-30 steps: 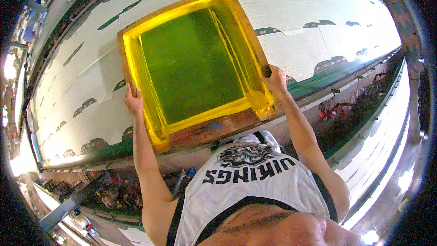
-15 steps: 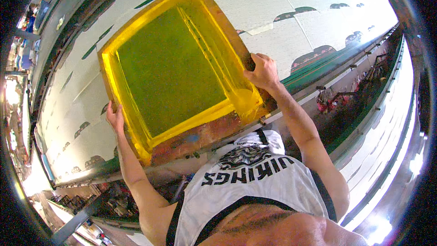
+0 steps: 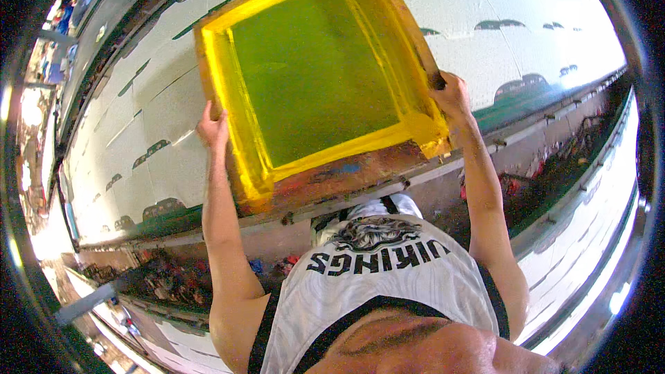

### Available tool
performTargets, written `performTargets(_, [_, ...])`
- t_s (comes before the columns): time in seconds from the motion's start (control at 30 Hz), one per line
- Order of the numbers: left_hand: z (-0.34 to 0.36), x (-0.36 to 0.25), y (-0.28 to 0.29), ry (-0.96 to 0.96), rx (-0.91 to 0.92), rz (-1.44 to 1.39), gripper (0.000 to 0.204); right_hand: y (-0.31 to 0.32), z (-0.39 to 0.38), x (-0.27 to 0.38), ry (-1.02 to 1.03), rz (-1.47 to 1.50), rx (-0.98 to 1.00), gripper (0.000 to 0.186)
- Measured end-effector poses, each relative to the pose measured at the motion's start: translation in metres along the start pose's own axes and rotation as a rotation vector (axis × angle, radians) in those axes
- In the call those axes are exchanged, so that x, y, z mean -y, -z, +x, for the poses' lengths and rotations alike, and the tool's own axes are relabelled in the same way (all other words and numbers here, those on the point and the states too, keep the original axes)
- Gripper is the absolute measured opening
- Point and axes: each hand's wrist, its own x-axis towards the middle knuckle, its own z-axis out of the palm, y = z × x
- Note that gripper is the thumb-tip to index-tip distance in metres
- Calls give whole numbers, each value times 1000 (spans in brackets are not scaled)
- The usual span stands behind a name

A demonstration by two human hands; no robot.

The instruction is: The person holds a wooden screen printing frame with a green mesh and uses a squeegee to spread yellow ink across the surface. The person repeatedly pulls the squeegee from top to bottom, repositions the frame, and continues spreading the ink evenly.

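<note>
A screen printing frame (image 3: 315, 76) with green mesh and yellow borders lies before me, over a long table covered with pale sheets. My left hand (image 3: 213, 127) grips its left side, near the lower half. On the opposite edge, my right hand (image 3: 454, 95) is closed around the wooden side bar by the near right corner. Both thumbs sit toward the frame's edge, and the other fingers are partly hidden. Yellow tape-like film runs along the inner rim, and bare stained wood shows on the near bar.
The long table (image 3: 156, 121) carries pale sheets with dark car-shaped prints. A metal rail (image 3: 346, 201) with small stops runs along its near edge. Below it is a trough with reddish and dark scraps (image 3: 173, 280). Another pale-covered table (image 3: 589, 235) stands at right.
In the picture, the frame and both hands have shifted right and slightly up, and the frame has turned a little clockwise. Both hands have kept their grip.
</note>
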Motion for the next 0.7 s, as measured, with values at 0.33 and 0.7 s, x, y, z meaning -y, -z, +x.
performTargets(0.33, [-66, -97, -94, -33, -119, 62, 65, 69, 14, -91, -59, 71, 21, 51])
performTargets(0.7, [-70, -76, -117, 22, -38, 225, 66, 47, 24, -128, 24, -40, 101, 36])
